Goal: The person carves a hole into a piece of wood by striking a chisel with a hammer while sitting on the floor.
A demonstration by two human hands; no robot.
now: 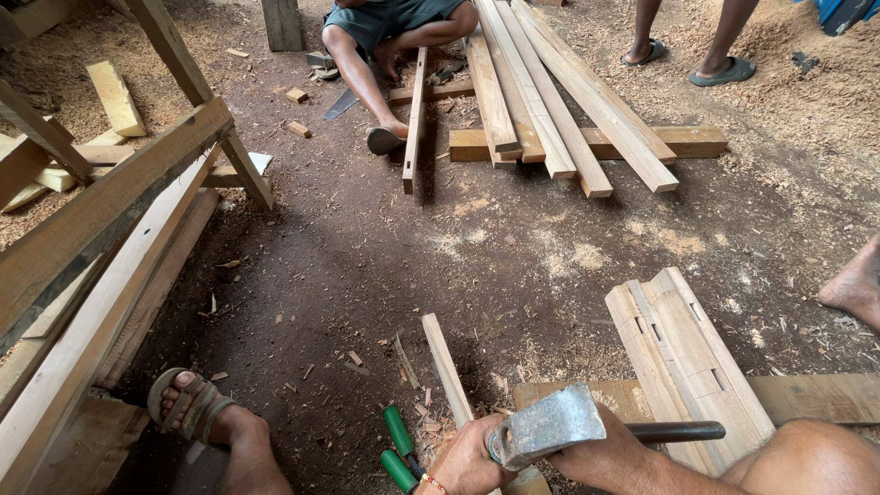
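1. Right hand (600,454): I see it at the lower centre-right of the frame, fingers wrapped shut around the neck of a hammer (550,426). The steel head points toward the lower centre; the dark handle (674,431) runs out to the right.
2. Left hand (463,458): I see it at the lower centre, just left of the hammer head, curled around the near end of a narrow wood strip (446,367). I cannot tell whether it also pinches a smaller tool; the hammer head hides that spot.
3. Key relation: the strip's long axis runs from the left hand up and slightly left across the dirt floor (385,247). The hammer head sits directly above and right of the strip's gripped end, close to touching the left hand. The right hand is the nearer one to the hammer; the left is the nearer one to the strip.
4. Nearby items: green-handled pliers (399,449) lie just left of the left hand. Notched boards (687,362) rest to the right, angled up-left. My sandalled foot (188,403) is at the lower left.
5. Background: a seated person (385,37) works among long planks (559,101) at the upper centre. A timber frame (101,220) fills the left side.
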